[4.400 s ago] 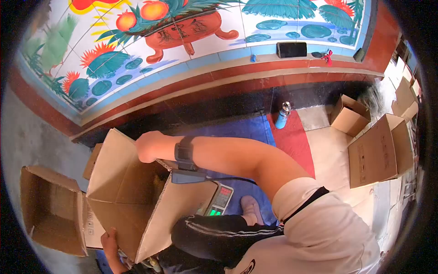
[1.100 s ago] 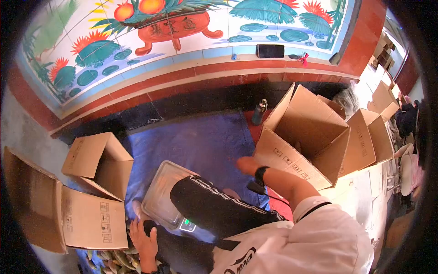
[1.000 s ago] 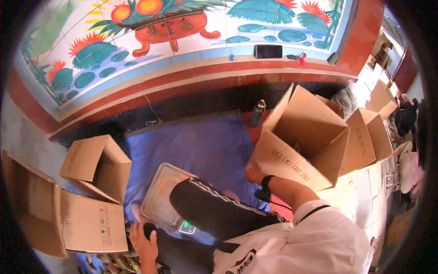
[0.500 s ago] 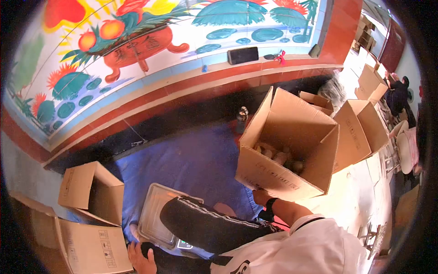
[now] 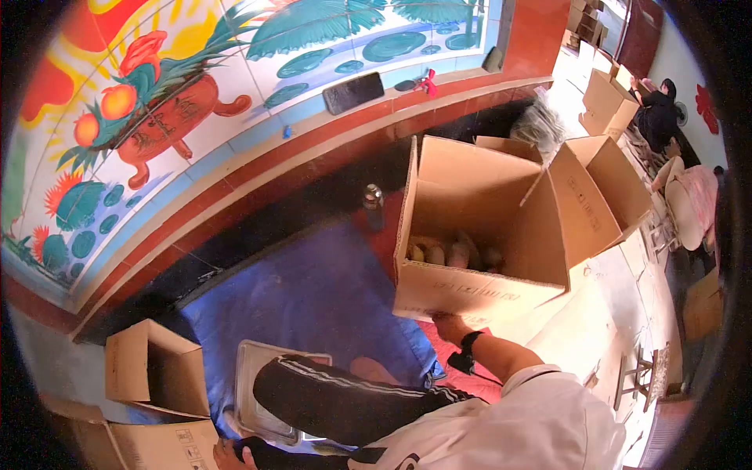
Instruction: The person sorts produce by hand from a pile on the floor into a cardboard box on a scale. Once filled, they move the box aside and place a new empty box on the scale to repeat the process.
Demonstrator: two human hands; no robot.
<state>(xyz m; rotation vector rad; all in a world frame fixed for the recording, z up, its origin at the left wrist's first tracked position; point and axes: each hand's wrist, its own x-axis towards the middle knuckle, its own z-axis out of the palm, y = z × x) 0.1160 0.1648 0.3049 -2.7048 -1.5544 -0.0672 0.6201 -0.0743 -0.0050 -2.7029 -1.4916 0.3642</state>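
Observation:
A large cardboard box point(image 5: 479, 290) stands open-topped in front of me on the right, with several rounded, pale and brownish items point(image 5: 454, 252) lying in its bottom. My right hand point(image 5: 450, 329), with a dark band at the wrist, grips the box's lower near edge, and its fingertips are partly hidden there. Down at the left, my left hand point(image 5: 233, 456) rests with fingers apart beside another cardboard box point(image 5: 164, 445), near its corner. Between my legs lies a flat grey digital scale point(image 5: 249, 384), partly covered by my knee.
A blue cloth point(image 5: 290, 290) covers the floor ahead. A small open box point(image 5: 125, 368) stands at left, a bottle point(image 5: 374, 205) by the wall, and a phone-like black slab point(image 5: 352, 92) on the ledge. More boxes point(image 5: 583, 204) line the right; a person point(image 5: 656, 116) is farther back.
My view has swung, so the mural and boxes sit differently in the frame. The large box appears turned a little, with my right hand still at its lower edge. My left hand shows lower.

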